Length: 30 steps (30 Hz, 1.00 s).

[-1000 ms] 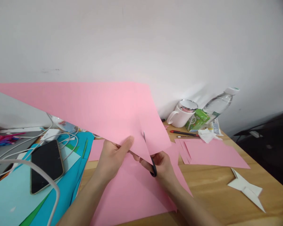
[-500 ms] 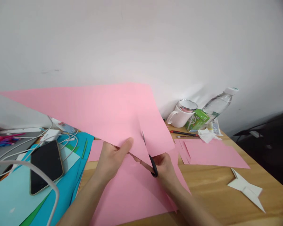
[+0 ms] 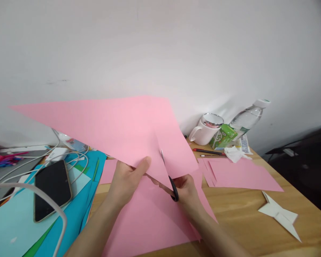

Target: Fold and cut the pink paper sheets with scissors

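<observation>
A large sheet of pink paper (image 3: 117, 125) is held up above the table, slit partway from its near edge. My left hand (image 3: 128, 180) pinches that edge, thumb on top and fingers underneath. To its right, my right hand (image 3: 187, 191) is closed round the black handle of a pair of scissors (image 3: 173, 189). One blade shows above the paper at the slit; the rest is hidden under the sheet. Below both hands, another pink sheet (image 3: 149, 225) lies on the wooden table.
At left are a phone (image 3: 52, 191), white cables and blue paper (image 3: 66, 228). A white mug (image 3: 205, 130), green box (image 3: 223, 137) and bottle (image 3: 247, 117) stand by the wall. Pink pieces (image 3: 243, 175) and a folded white paper shape (image 3: 279, 215) lie at right.
The held sheet's far left corner has shifted a little to the right and dips slightly. Both hands and the scissors stay almost in place.
</observation>
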Available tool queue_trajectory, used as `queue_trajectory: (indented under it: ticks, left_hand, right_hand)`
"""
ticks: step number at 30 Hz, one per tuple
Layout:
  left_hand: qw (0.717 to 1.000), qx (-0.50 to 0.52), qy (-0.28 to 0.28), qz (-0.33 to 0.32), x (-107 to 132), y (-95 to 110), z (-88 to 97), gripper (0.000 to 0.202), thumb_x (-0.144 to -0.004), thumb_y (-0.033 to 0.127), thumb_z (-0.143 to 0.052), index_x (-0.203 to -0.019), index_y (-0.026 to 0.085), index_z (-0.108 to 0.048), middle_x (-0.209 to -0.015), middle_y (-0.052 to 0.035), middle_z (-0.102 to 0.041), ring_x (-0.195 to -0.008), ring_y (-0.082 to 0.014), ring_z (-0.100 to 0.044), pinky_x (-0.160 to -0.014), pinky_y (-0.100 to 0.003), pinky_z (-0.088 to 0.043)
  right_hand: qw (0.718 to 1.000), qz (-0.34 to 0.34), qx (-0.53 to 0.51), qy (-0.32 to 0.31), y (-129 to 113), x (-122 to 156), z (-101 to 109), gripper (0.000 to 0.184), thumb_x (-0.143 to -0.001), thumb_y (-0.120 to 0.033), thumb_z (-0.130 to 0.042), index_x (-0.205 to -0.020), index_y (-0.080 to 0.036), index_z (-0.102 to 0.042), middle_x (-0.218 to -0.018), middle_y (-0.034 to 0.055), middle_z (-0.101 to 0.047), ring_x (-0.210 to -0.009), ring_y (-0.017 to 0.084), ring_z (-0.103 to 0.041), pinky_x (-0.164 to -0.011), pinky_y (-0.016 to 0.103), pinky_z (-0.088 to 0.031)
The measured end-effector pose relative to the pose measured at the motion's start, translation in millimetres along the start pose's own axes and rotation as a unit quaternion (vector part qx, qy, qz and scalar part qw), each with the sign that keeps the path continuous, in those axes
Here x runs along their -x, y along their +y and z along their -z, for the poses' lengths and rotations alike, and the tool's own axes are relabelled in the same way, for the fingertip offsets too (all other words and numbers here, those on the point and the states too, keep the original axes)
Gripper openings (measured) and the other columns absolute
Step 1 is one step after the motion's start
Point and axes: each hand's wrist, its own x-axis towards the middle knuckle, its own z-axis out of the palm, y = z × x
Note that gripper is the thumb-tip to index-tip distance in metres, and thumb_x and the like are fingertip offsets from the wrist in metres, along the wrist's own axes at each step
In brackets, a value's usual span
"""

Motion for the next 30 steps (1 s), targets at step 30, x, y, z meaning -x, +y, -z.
queue_trajectory:
  ticks: [30]
  left_hand:
    - [0.999, 0.031, 0.040, 0.006, 3.5, 0.1, -2.4, 0.017, -0.077, 0.026, -0.062, -0.065, 0.015, -0.064, -0.057, -0.0029, -0.064, -0.056, -0.0181, -0.063, -0.051, -0.028, -0.053]
  right_hand:
    - [0.999, -0.020, -0.010, 0.032, 8.1, -0.2, 2.2, 0.017, -0.051, -0.019, -0.082, -0.049, -0.016, -0.066, -0.043, -0.0020, -0.056, -0.039, 0.008, -0.038, -0.038, 0.022, -0.029]
